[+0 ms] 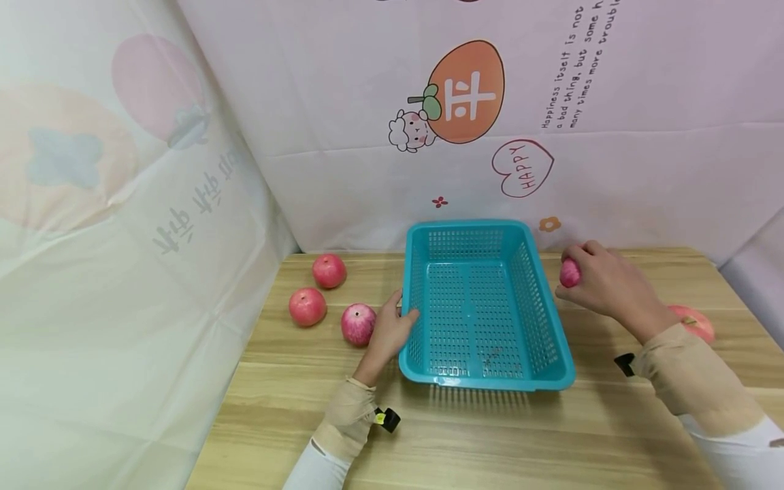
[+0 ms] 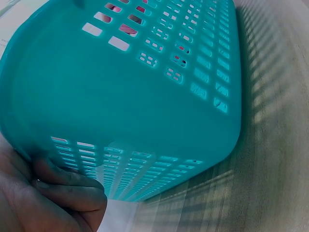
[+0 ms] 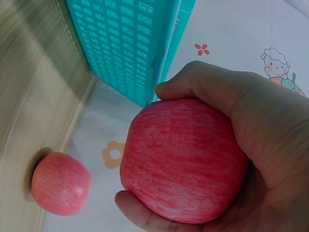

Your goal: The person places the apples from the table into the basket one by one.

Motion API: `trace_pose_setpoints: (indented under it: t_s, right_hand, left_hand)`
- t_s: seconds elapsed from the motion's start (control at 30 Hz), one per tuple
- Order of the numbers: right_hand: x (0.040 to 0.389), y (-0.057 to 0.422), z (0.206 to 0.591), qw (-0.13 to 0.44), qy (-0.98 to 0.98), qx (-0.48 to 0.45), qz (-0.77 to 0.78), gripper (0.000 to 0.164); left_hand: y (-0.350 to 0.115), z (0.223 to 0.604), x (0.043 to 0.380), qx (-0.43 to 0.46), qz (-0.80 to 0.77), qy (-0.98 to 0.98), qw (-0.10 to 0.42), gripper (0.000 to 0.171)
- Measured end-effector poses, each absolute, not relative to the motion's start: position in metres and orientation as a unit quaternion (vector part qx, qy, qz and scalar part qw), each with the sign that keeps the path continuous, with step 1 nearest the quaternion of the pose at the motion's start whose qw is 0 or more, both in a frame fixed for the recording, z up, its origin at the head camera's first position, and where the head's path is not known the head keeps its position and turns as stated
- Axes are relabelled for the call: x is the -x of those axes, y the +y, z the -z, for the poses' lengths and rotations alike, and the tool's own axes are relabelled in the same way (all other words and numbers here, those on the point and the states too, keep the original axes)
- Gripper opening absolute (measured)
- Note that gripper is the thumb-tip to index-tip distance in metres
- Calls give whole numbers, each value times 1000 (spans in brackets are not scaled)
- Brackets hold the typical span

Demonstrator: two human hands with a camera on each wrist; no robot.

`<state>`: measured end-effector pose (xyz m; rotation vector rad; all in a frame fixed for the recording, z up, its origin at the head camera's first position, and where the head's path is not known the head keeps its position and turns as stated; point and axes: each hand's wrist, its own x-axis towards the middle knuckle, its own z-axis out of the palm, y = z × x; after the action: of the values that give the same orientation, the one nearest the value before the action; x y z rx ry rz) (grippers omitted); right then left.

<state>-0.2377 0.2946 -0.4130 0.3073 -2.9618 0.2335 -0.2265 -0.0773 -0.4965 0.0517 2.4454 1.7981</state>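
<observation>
A turquoise plastic basket (image 1: 468,382) with perforated walls stands in the middle of the wooden table. My left hand (image 1: 390,330) grips its left rim; in the left wrist view the curled fingers (image 2: 72,193) lie against the outside of the basket (image 2: 96,87). To the right of the basket, my right hand (image 1: 603,282) holds a red apple (image 1: 570,273). The right wrist view shows thumb and fingers around this apple (image 3: 186,162), with the basket wall (image 3: 120,43) beyond it. No fruit shows inside the basket in the head view.
Three apples lie left of the basket: one at the back (image 1: 329,271), one in front of it (image 1: 307,307), and a darker one (image 1: 358,324) beside my left hand. Another apple (image 1: 692,323) is partly hidden by my right forearm. A printed cloth (image 1: 343,184) hangs behind the table.
</observation>
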Motion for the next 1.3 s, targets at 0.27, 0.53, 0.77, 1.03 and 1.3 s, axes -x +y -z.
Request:
trace_pose_setpoints:
  t_s: [0.27, 0.53, 0.77, 1.03, 1.3]
  right_hand:
    - [241, 291, 409, 75, -989, -107, -74, 52]
    - [240, 289, 405, 89, -987, -106, -80, 50]
    - [242, 285, 403, 82, -988, -101, -84, 53]
    - [245, 281, 398, 79, -988, -98, -94, 57]
    - [245, 277, 391, 82, -987, -103, -89, 57]
  left_hand:
    - [-78, 497, 225, -19, -592, 804, 51, 54]
    - [-78, 498, 225, -17, -595, 802, 52, 53]
    - [-77, 496, 224, -15, -595, 801, 56, 54]
    - [-77, 495, 224, -16, -596, 801, 53, 54]
    - [-77, 493, 223, -14, -596, 801, 54, 55]
